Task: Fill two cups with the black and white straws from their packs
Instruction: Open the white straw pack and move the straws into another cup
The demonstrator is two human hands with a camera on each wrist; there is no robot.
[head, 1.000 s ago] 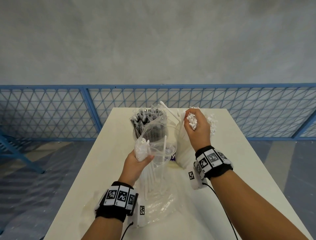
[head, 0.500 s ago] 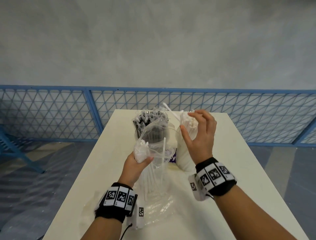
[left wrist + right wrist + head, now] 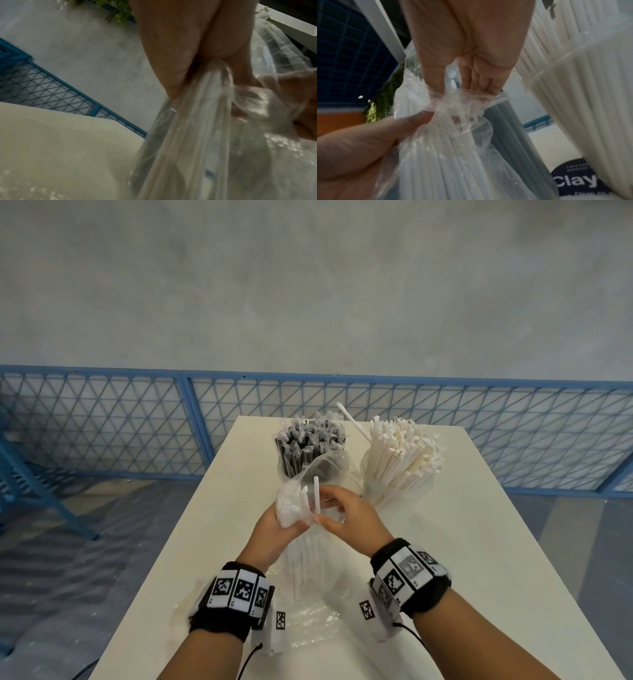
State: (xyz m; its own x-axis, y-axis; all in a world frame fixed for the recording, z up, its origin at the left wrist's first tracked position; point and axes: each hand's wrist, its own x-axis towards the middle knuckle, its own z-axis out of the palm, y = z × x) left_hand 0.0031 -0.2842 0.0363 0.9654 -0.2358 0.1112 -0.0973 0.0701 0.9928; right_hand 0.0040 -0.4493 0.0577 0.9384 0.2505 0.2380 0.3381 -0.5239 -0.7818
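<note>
Moved off the white straws cup (image 3: 399, 474) to the clear straw pack (image 3: 301, 542): right hand (image 3: 349, 520), fingers now pinching the gathered neck beside left hand (image 3: 270, 529), gripping the same neck. Standing behind, near the far table (image 3: 479, 542) edge: black straws cup (image 3: 308, 450), white one just right. Bare tabletop on both sides.

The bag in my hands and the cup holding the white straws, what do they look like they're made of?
The bag: thin clear plastic film, glossy, since it crinkles and shows straws through it. The cup: seemingly clear rigid plastic, smooth; the white straws show through its wall.
</note>
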